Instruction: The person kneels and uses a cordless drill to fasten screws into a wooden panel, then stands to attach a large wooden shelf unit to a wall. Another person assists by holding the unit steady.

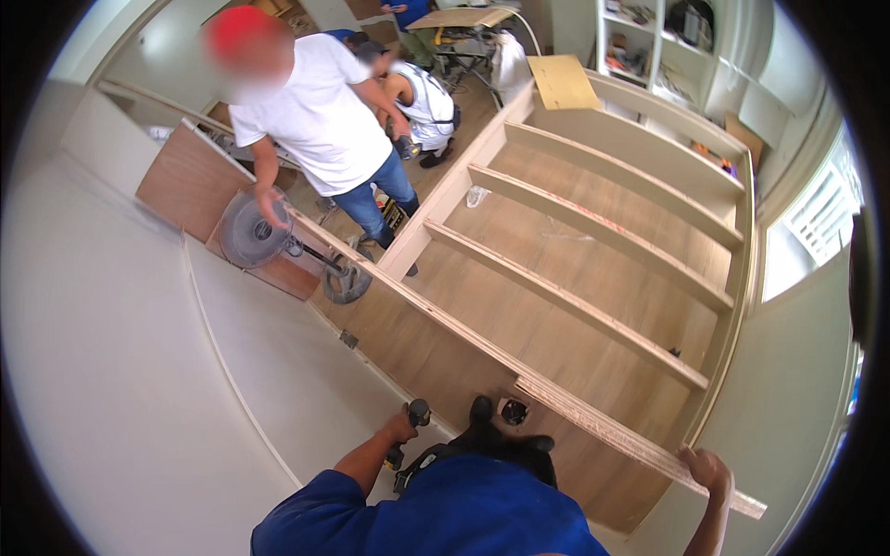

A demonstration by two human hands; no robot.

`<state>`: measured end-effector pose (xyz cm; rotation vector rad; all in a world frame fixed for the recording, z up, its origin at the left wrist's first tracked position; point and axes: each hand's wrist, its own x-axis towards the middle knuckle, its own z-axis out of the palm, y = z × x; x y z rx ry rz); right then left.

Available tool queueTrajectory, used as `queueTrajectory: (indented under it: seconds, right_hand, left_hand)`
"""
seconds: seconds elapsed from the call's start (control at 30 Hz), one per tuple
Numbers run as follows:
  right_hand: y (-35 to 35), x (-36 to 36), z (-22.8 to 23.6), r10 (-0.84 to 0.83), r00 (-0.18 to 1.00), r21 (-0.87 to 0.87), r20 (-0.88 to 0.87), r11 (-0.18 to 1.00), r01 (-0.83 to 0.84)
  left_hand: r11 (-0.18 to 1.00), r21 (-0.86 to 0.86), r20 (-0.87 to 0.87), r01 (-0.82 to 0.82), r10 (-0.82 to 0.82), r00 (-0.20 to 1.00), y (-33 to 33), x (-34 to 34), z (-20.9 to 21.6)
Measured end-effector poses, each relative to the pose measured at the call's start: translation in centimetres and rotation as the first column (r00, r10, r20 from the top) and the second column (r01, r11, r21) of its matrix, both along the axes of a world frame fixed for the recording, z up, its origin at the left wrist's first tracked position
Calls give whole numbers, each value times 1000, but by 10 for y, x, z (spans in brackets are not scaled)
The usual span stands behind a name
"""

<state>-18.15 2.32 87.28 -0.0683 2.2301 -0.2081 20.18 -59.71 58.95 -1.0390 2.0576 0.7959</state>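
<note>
My left hand (401, 428), low beside my hip, is closed round the grip of a cordless drill (420, 413) that points forward. Far out to the right, my right hand (708, 471) is wrapped over a long, narrow plywood strip (612, 424) near its end. The strip lies along the near rail (445, 320) of a large wooden frame, and its right end sticks out past the frame's corner. Several cross slats (565, 298) span the frame, which rests on the floor.
A person in a white shirt (320, 102) stands at the far left corner, holding a power tool (405, 146). A floor fan (252, 232) leans near the left wall. Others work behind by a work table (461, 18). A floor opening (513, 411) lies by my feet.
</note>
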Motion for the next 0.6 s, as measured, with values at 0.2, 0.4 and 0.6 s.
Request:
queueTrajectory:
  seconds: [0.2,0.4,0.6]
  right_hand:
    - [36,16,-5,-129,982,104,-140,984,144]
    - [38,8,-8,-107,992,94,-68,989,114]
    - [36,-20,-19,368,920,-230,137,915,-331]
  left_hand:
    - [998,30,119,-54,50,992,-9,-1,-34]
    - [987,36,155,-158,150,976,-3,0,-43]
    - [959,-99,-19,-266,265,964,45,22,-24]
